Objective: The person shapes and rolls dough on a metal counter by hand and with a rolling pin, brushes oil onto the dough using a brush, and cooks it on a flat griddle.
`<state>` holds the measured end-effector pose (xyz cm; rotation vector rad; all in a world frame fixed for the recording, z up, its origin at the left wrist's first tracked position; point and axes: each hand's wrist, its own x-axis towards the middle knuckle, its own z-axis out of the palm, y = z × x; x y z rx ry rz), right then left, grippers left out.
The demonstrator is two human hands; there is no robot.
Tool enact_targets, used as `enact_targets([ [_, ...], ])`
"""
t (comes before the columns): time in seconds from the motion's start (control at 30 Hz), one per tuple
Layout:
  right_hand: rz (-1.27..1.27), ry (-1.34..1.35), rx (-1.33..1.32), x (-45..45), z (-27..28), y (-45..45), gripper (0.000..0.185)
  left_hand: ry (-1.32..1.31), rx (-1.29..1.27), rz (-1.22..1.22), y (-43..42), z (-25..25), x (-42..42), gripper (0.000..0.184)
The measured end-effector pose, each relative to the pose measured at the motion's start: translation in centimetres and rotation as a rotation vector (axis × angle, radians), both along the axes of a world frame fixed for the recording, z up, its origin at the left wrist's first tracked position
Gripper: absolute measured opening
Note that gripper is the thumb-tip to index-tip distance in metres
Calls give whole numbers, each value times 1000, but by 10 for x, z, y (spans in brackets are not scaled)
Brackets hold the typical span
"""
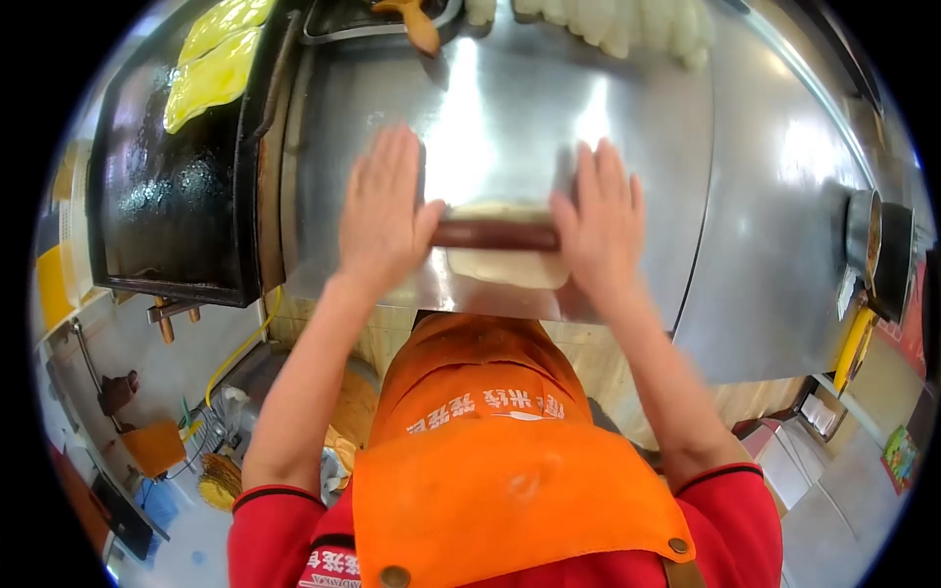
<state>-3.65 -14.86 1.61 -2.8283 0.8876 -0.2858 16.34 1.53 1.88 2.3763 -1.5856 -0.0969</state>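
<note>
A dark brown rolling pin (495,234) lies crosswise over a flattened piece of pale dough (510,268) near the front of the steel worktop. The dough shows on both sides of the pin. My left hand (385,211) rests on the pin's left end, palm down and fingers stretched forward. On the right end, my right hand (603,216) lies the same way, slightly blurred, with its thumb towards the pin. Neither hand has its fingers wrapped round the pin; the pin's ends are hidden under the palms.
A black griddle (172,211) stands at the left, with yellow flat sheets (221,64) on it. At the back are a tray (328,22) with a wooden-handled tool (417,27) and several pale dough pieces (618,24). A metal pot (865,235) sits at the far right.
</note>
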Motion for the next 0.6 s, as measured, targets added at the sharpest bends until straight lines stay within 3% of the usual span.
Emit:
enact_targets([
  [0.2, 85, 114, 121, -22, 20, 41, 68, 162, 29, -43, 59, -8, -38, 62],
  [0.3, 24, 40, 32, 25, 8, 4, 66, 4, 17, 36, 22, -11, -5, 62],
  [0.4, -37, -33, -60, 61, 1, -24, 65, 17, -145, 121, -16, -17, 34, 61],
  [0.6, 56, 61, 15, 12, 15, 46, 69, 129, -29, -120, 52, -10, -8, 69],
])
